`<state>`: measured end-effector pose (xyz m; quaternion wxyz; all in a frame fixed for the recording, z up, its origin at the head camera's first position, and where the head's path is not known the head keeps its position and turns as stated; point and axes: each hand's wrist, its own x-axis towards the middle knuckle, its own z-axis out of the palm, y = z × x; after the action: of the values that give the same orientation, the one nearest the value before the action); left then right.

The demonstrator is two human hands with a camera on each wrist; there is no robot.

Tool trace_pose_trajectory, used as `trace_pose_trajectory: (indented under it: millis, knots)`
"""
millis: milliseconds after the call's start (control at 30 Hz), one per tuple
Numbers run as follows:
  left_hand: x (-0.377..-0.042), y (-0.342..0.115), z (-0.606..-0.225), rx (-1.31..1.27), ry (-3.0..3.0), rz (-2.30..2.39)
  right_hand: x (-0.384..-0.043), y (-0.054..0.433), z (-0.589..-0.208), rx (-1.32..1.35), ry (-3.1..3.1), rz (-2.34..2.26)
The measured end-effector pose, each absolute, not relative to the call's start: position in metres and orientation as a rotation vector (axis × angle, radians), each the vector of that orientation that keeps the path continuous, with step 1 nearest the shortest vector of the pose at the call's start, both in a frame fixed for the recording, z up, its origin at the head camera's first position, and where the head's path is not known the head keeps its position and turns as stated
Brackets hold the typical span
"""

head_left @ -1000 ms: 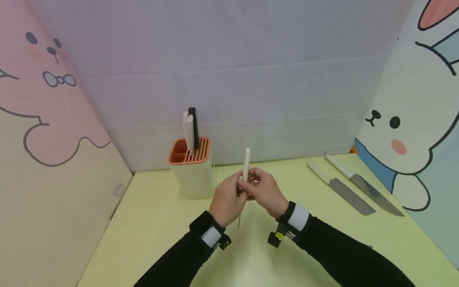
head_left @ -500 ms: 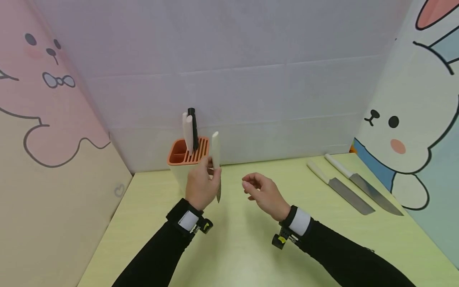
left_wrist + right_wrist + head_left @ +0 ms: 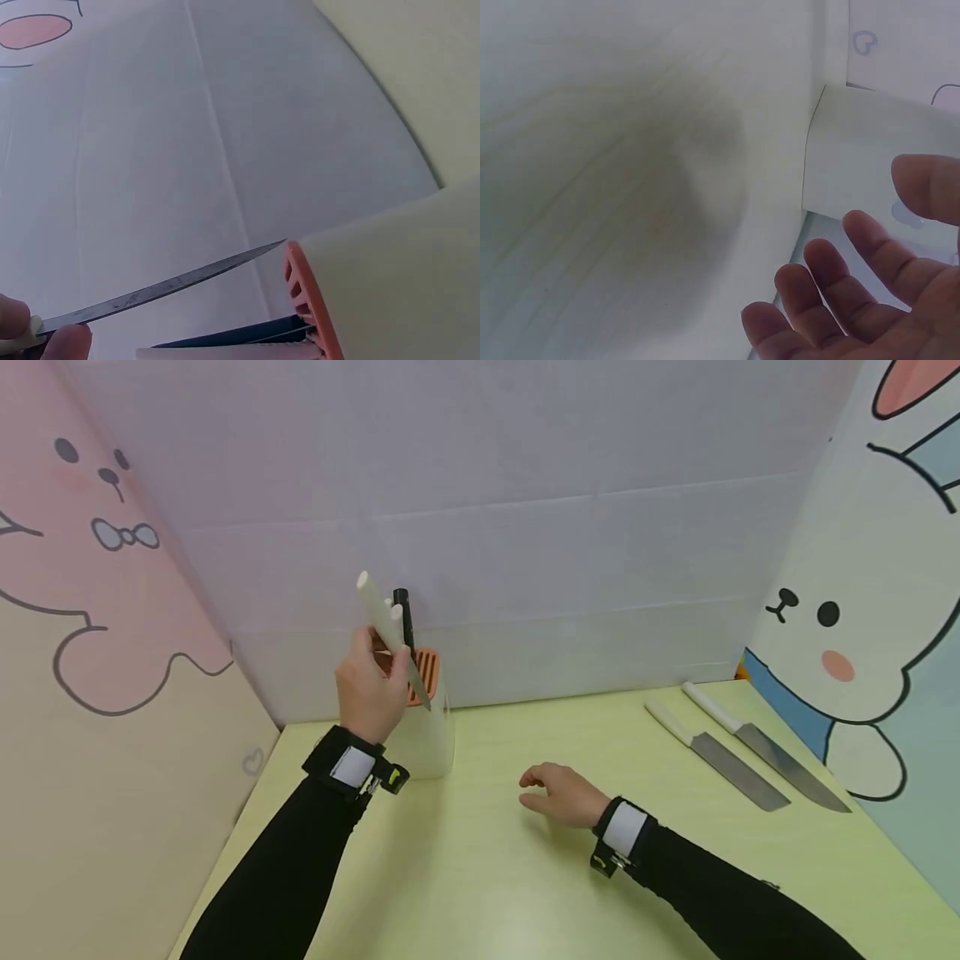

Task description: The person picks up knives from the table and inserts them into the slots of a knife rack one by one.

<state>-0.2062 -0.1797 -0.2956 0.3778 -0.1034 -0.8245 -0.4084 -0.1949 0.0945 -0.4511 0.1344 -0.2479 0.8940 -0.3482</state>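
Observation:
My left hand [image 3: 372, 689] grips a knife [image 3: 381, 614] by its white handle, above a knife block [image 3: 431, 739]. The blade slants down to the right over the block's slotted orange top. In the left wrist view the tip of the blade [image 3: 172, 285] comes right up to the orange rim [image 3: 319, 307]. A black-handled knife [image 3: 403, 614] and white-handled knives stand in the block, partly hidden behind the held one. Off to the right, my right hand [image 3: 566, 795] hovers low over the table with relaxed, slightly bent fingers and holds nothing.
Two more knives with white handles lie on the table [image 3: 510, 877] at the right: a cleaver [image 3: 738, 770] with a squared blade and a pointed chef's knife [image 3: 791, 764]. A pale wall [image 3: 525, 568] rises behind, and cartoon-printed panels flank both sides.
The right hand has let go of the knife and lowered slightly toward the table. My left hand has carried the knife left and up to the block, tilting its handle leftward.

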Motion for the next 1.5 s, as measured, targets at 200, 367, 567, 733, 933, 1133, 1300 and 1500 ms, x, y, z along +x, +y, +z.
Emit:
trace_pose_trajectory:
  millis: [200,367,567,733,933,1133,1300,1500]
  knots:
    - [-0.220,-0.186,-0.285,-0.219,-2.074,-1.060,-0.195,0.094,-0.457,-0.690,2.562,-1.007]
    - [-0.227,-0.189,-0.287,-0.171,-2.077,-1.057,-0.191,0.093,-0.457,-0.703,2.549,-1.014]
    - [-0.232,-0.191,-0.294,-0.152,-2.079,-1.017,-0.189,0.093,-0.458,-0.714,2.550,-0.990]
    - [-0.236,-0.191,-0.300,-0.160,-2.100,-0.959,-0.189,0.092,-0.459,-0.709,2.548,-0.983]
    - [-0.241,-0.191,-0.308,-0.165,-2.144,-0.932,-0.190,0.093,-0.461,-0.720,2.553,-0.972]
    - [-0.250,-0.189,-0.322,-0.207,-2.185,-0.882,-0.189,0.091,-0.462,-0.730,2.548,-0.967]
    - [-0.254,-0.184,-0.331,-0.249,-2.201,-0.836,-0.189,0.088,-0.463,-0.750,2.539,-0.968]
    - [-0.259,-0.182,-0.339,-0.275,-2.229,-0.792,-0.190,0.087,-0.466,-0.735,2.544,-0.949]
